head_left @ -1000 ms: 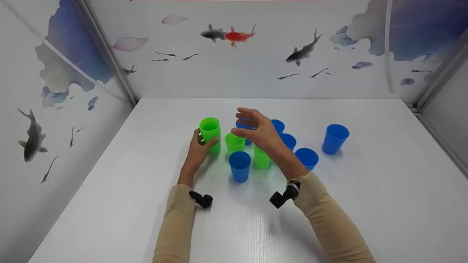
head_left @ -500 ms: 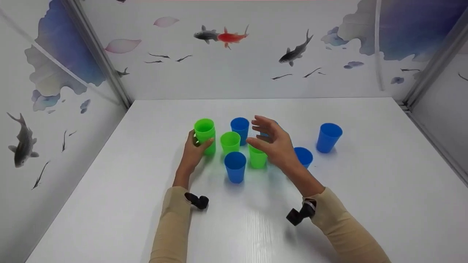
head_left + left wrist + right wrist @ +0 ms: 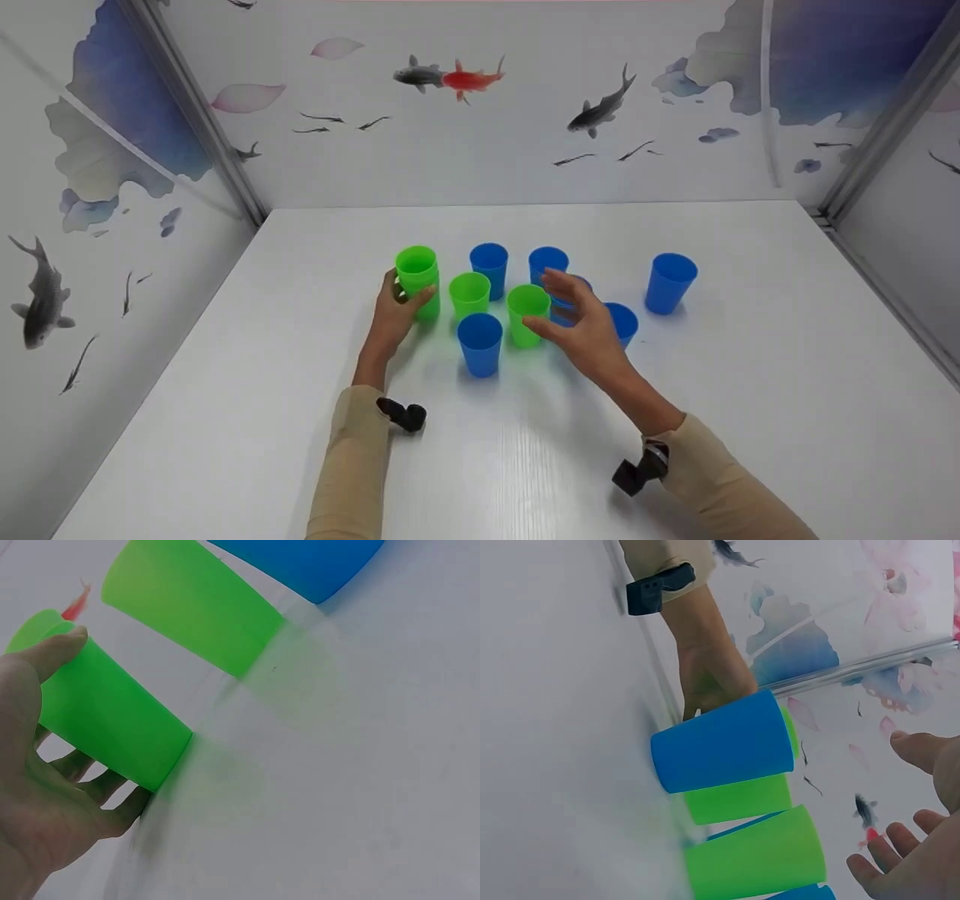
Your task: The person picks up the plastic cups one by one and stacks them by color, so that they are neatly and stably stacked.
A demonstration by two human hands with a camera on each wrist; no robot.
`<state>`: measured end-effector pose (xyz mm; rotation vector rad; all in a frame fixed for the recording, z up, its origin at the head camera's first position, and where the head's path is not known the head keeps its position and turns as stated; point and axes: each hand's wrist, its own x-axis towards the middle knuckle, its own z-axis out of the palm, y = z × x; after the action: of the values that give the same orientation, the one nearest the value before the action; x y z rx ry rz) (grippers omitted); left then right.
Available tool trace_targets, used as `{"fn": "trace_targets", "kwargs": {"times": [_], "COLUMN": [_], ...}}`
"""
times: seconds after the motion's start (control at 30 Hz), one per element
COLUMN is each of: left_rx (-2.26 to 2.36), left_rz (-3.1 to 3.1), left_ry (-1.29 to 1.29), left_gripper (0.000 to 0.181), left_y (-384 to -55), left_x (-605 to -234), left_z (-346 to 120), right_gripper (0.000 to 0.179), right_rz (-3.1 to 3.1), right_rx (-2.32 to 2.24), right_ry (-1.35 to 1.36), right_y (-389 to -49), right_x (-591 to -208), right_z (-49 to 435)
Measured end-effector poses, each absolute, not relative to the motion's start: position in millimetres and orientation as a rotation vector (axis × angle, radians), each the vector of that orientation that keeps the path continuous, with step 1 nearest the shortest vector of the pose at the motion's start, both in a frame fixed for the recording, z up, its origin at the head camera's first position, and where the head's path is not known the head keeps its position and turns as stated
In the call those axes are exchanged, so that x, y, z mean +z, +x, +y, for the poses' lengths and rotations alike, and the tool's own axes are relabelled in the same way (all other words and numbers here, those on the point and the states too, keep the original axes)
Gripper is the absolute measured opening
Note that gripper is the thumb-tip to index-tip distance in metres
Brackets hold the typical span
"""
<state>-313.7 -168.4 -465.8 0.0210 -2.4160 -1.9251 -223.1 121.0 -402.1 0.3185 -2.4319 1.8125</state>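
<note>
At the left end of a group of cups, my left hand (image 3: pixel 391 319) grips a nested stack of green cups (image 3: pixel 418 264), thumb on the near side. The left wrist view shows the stack's base (image 3: pixel 142 735) against the table, fingers behind it. My right hand (image 3: pixel 589 334) is held with fingers spread, grasping nothing, close over another green cup (image 3: pixel 524 306); the right wrist view shows this hand (image 3: pixel 922 847) apart from the cups. Between the hands stand a third green cup (image 3: pixel 470 292) and, nearer me, a blue cup (image 3: pixel 481 346). All the cups stand upright, mouths up.
Two blue cups stand at the back, one left (image 3: pixel 489 268) and one right (image 3: pixel 547 259). My right hand partly covers another blue cup (image 3: pixel 625 321). Farther right, one blue cup (image 3: pixel 670 283) stands alone on the white table (image 3: pixel 757 360). Patterned walls enclose the table.
My right hand has drawn back toward me and to the right, uncovering the back blue cups and the right green cup. My left hand keeps its grip on the green stack. The head view has shifted slightly.
</note>
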Motion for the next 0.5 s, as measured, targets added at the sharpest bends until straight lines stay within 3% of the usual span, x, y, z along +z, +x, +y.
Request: {"fn": "trace_targets", "kwargs": {"times": [0.5], "left_rx": [-1.921], "left_rz": [-2.421], "left_ry": [0.046], "left_gripper": [0.084], "left_y": [-314], "left_x": [-466], "left_z": [-167], "right_gripper": [0.073], "right_rz": [-2.529], "right_rx": [1.8], "right_ry": [0.135], "right_y": [-218], "right_x": [-416], "right_z": [124]}}
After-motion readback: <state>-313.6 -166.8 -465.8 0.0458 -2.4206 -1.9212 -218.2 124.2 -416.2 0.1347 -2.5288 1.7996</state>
